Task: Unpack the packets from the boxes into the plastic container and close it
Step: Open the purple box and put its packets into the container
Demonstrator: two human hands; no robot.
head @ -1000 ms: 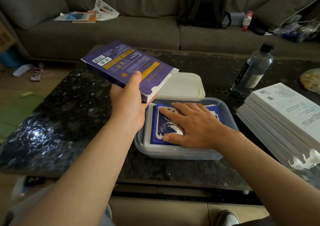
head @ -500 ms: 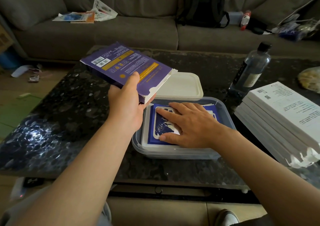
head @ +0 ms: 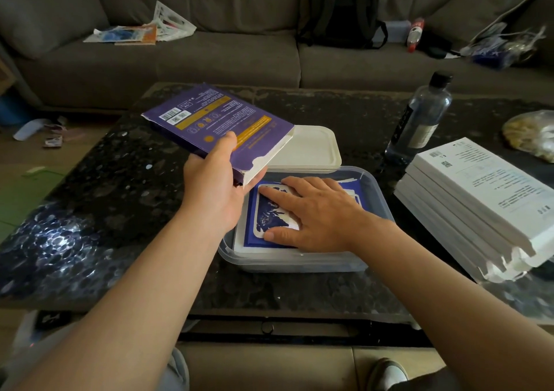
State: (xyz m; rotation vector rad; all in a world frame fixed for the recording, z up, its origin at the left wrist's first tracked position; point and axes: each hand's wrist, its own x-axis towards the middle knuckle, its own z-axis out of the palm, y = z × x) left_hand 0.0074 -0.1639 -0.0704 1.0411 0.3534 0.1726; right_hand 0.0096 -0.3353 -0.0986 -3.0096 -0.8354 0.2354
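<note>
My left hand [head: 214, 192] grips the purple box [head: 221, 126] above the table [head: 105, 180]. My right hand [head: 311, 213] presses flat on the packets [head: 254, 225] in the container [head: 299, 263] near the table's front edge, its lid [head: 308, 147] just behind.

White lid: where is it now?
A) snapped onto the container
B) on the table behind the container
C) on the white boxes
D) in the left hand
B: the white lid lies flat on the table behind the open plastic container; the left hand holds the purple box.
</note>
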